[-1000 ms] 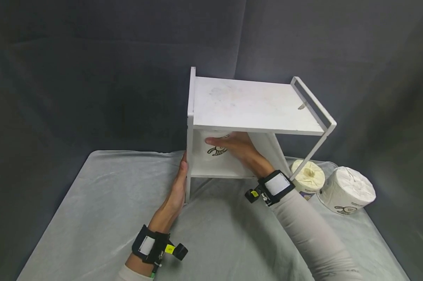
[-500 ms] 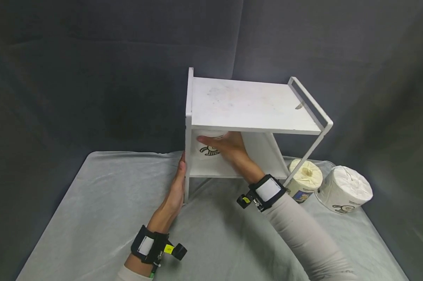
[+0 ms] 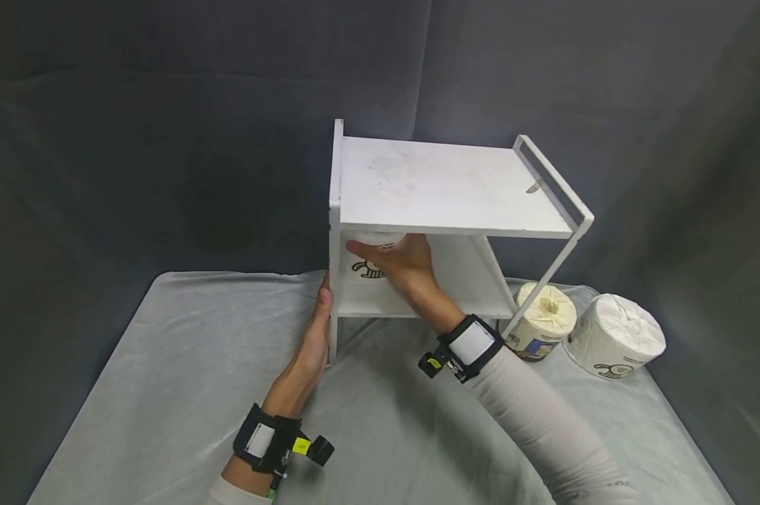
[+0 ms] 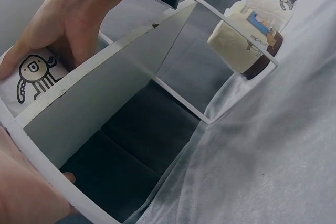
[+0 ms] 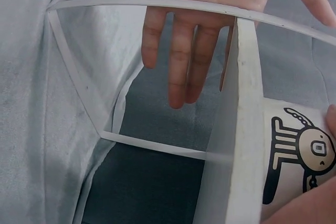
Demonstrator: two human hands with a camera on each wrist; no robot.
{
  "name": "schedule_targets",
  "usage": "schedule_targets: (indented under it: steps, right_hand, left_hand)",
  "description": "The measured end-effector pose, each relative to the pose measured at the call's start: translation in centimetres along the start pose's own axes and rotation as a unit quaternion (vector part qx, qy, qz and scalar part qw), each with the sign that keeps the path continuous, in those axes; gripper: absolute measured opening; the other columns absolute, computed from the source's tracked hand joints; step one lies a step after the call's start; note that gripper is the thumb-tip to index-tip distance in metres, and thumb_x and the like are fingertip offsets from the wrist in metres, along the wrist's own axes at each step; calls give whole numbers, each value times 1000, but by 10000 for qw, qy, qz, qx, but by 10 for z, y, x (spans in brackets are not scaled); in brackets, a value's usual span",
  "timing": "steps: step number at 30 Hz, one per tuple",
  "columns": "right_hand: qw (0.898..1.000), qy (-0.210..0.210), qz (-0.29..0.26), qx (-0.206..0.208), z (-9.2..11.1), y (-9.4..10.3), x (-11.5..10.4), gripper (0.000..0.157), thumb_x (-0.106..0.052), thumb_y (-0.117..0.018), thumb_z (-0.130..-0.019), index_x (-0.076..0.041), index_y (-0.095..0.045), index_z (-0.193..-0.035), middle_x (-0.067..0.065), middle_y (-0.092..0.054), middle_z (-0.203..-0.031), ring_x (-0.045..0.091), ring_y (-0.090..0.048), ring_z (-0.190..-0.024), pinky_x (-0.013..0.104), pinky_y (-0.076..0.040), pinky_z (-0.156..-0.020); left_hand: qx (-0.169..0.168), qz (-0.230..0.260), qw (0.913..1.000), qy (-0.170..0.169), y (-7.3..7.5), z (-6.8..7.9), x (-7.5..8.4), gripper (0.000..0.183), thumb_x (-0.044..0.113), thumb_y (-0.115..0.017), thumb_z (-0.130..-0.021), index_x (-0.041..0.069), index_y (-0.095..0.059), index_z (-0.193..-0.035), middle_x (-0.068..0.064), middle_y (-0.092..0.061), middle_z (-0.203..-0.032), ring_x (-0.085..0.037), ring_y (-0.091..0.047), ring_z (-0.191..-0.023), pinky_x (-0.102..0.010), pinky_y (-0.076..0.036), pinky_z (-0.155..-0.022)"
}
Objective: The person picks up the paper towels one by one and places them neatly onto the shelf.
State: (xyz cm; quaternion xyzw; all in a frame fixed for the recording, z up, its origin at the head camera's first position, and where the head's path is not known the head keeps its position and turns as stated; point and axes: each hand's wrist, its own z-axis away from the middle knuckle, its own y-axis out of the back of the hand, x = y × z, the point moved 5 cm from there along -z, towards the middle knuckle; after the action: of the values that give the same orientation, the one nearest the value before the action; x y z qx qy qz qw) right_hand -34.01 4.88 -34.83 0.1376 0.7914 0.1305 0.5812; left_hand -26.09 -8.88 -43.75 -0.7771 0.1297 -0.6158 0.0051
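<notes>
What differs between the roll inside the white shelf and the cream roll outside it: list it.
The inner roll is inside the shelf; the cream roll stands on the cloth beside it. The right hand grips the inner roll; no hand touches the cream roll. The inner roll is white; the cream roll is yellowish. Both have printed wrapping.

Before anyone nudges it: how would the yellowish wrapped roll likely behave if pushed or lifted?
The yellowish wrapped roll would probably slide or tip before rolling, since it stands on end. Its crinkled wrapper suggests some give when squeezed. The hollow in its top hints it may be light for its size.
</notes>
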Motion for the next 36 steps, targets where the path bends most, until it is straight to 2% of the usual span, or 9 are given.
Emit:
schedule_targets:
  steps: [14, 18, 21, 25, 29, 34, 36]
  right_hand:
    - [9998, 179, 54, -29, 1, -1, 0, 103, -61, -83, -61, -23, -35, -144, -5, -50, -135, 6, -49, -118, 32, -41, -100]
    - [9995, 261, -20, -159, 2, 2, -2, 93, -57, -84, -62, -22, -42, -138, -5, -57, -124, 8, -55, -109, 33, -44, -95]
    - [9986, 439, -109, -286, 6, 7, -12, 84, -45, -86, -68, -18, -45, -136, -1, -60, -119, 12, -58, -104, 35, -45, -94]
    - [9970, 651, -44, -424, 20, 17, -34, 83, -29, -85, -73, -12, -40, -142, 7, -57, -127, 18, -56, -112, 41, -42, -98]
    - [9957, 723, 141, -570, 28, 25, -43, 86, -23, -83, -76, -7, -35, -146, 14, -52, -137, 25, -50, -125, 48, -39, -104]
    - [9945, 689, 475, -635, 28, 31, -20, 100, -35, -84, -73, -14, -29, -153, 8, -40, -152, 26, -37, -139, 54, -30, -111]
    - [9940, 660, 605, -626, 30, 34, -10, 105, -41, -85, -70, -17, -27, -155, 7, -37, -155, 26, -35, -140, 53, -30, -111]
  left_hand:
    - [26, 14, 10000, -14, 1, -1, -1, 77, 63, -15, -99, 20, 6, -160, 1, 8, -165, -15, 10, -149, -52, 9, -116]
    - [11, 22, 10000, 9, 0, 0, -2, 77, 62, -14, -99, 20, 7, -159, 0, 10, -165, -16, 11, -149, -52, 10, -116]
    - [20, 50, 10000, -6, 1, -1, -1, 76, 61, -14, -100, 19, 7, -159, 0, 9, -165, -16, 11, -149, -52, 9, -116]
    - [30, 24, 10000, -25, 1, -2, -1, 79, 63, -14, -99, 17, 8, -159, -1, 11, -165, -17, 12, -149, -53, 10, -116]
    - [4, 20, 10000, -76, 1, -2, 0, 80, 64, -15, -98, 17, 8, -159, -2, 10, -165, -18, 11, -149, -54, 10, -115]
    - [2, 10, 10000, 4, 0, -2, 0, 80, 64, -14, -98, 17, 8, -159, -2, 10, -165, -18, 11, -149, -55, 10, -115]
    - [19, 7, 10000, 36, 0, -1, -1, 79, 64, -14, -98, 19, 7, -159, -1, 9, -165, -17, 10, -149, -55, 9, -115]
